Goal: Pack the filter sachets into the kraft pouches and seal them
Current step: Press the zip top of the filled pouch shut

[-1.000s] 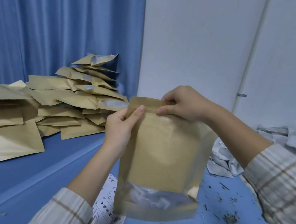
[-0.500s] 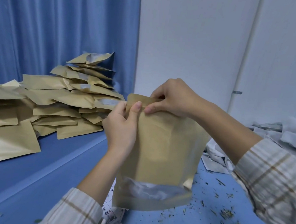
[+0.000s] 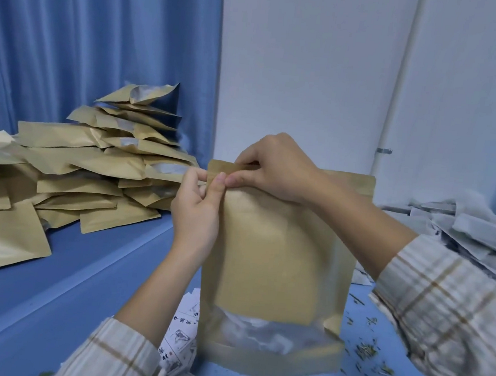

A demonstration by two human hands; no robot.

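Far left: one heap of kraft pouches [image 3: 84,178], too many overlapping to count. Centre: one upright pouch [image 3: 275,266], sachets [image 3: 256,335] visible through its window, uncountable. Left hand [image 3: 197,210] and right hand [image 3: 275,169], both pinching its top-left zip strip. Possible fault: strip misaligned, seal left gaping. Far right: one loose sachet pile [image 3: 472,236].

Left hand [image 3: 197,210]: we hold it upright ahead of us, thumb and forefinger pinching the kraft pouch [image 3: 276,260] at its top left corner.
Right hand [image 3: 276,167]: we reach it over from the right, fingers curled, fingertips [image 3: 233,182] pinching the top strip just beside our left thumb.
Forearms: both bare, plaid sleeves pushed up, converging at the top edge.
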